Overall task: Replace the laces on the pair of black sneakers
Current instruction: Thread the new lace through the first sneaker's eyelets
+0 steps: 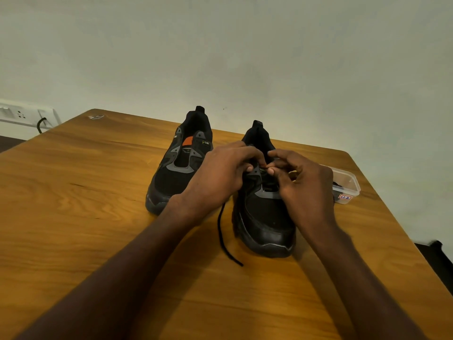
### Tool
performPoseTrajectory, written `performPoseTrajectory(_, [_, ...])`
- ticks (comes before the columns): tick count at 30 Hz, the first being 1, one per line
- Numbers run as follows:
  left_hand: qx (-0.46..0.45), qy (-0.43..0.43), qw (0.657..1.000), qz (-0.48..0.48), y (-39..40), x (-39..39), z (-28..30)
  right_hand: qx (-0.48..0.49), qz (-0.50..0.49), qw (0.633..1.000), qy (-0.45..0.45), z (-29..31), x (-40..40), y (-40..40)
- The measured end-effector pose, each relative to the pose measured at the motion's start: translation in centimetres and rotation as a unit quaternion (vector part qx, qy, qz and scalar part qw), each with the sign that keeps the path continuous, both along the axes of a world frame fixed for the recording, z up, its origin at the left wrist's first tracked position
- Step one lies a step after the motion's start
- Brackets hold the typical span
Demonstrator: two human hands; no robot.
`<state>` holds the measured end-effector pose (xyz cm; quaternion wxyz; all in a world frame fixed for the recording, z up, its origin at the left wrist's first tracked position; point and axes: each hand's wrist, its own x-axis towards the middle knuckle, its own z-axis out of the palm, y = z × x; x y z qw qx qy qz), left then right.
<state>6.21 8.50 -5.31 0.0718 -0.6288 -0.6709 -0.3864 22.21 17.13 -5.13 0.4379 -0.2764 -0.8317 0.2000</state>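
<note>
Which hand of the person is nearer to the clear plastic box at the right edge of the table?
The right hand. It works at the nearer sneaker, just left of the plastic box and partly in front of it. The left hand is on the sneaker's other side, farther away.

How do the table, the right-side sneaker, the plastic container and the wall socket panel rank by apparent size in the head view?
1. Table
2. Right-side sneaker
3. Unsure: plastic container and wall socket panel look alike, both partly cut off or hidden.

right hand (304, 185) hides part of the container (348, 182)
</note>
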Motion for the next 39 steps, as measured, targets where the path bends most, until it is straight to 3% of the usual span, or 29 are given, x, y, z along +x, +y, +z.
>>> performPoseTrajectory(5, [0.022,-0.033,0.999,0.000,-0.1,-0.2,0.0,0.054,0.000,0.996,-0.070,0.3,0.2,-0.1])
performPoseTrajectory(11, [0.025,-0.042,0.999,-0.017,-0.3,0.0,0.2,0.050,0.015,0.992,-0.117,1.0,0.4,-0.1])
performPoseTrajectory(18, [0.013,-0.044,0.999,-0.011,-0.2,0.0,0.0,-0.110,0.008,0.994,0.017,-0.2,-0.5,-0.7])
performPoseTrajectory(21, [0.000,-0.051,0.998,-0.022,-0.3,0.0,0.2,-0.133,0.016,0.991,0.013,0.0,-0.4,-0.5])
performPoseTrajectory(24, [-0.018,-0.062,0.997,-0.031,-0.4,-0.2,0.7,-0.109,-0.004,0.994,-0.018,0.2,-0.4,-0.7])
performPoseTrajectory(29, [-0.058,-0.070,0.995,-0.043,-0.7,-0.5,1.3,0.020,-0.049,0.994,-0.098,0.1,-0.4,-1.4])
performPoseTrajectory(33, [-0.056,-0.058,0.996,-0.039,-0.5,-0.6,1.2,0.043,-0.080,0.988,-0.122,0.0,-0.5,-1.6])
performPoseTrajectory(39, [-0.059,-0.056,0.996,-0.030,-0.5,-0.4,1.3,-0.107,-0.010,0.992,-0.062,0.4,-0.4,-0.9])
